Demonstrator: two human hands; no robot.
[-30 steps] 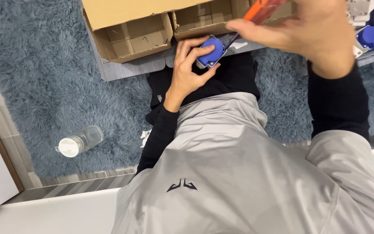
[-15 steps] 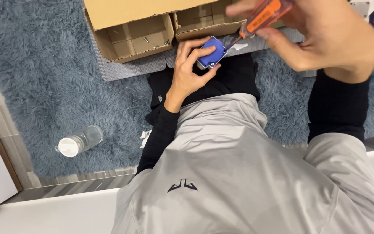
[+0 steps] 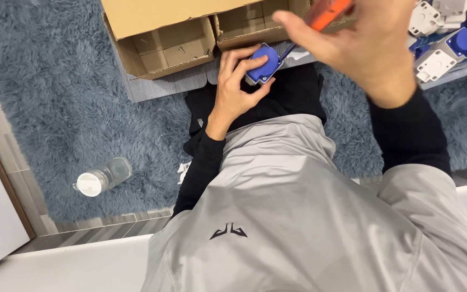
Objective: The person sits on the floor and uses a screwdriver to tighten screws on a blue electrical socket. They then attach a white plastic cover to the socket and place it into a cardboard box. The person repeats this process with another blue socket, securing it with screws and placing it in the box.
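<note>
- Bottle: clear plastic, white cap, lying on its side on the blue rug, well apart from both hands.
- Box: open cardboard, divided into compartments; small screws lie in the left compartment.
- Left hand: fingers closed around a blue socket, held over the lap just below the box edge.
- Socket: blue round cover on a grey-white base, tilted, gripped from the left and beneath.
- Right hand: raised close to the camera, blurred, fingers curled around an orange-handled tool; its dark shaft points down towards the socket.
- Parts: further blue-and-white sockets piled at upper right, beside the right hand.
</note>
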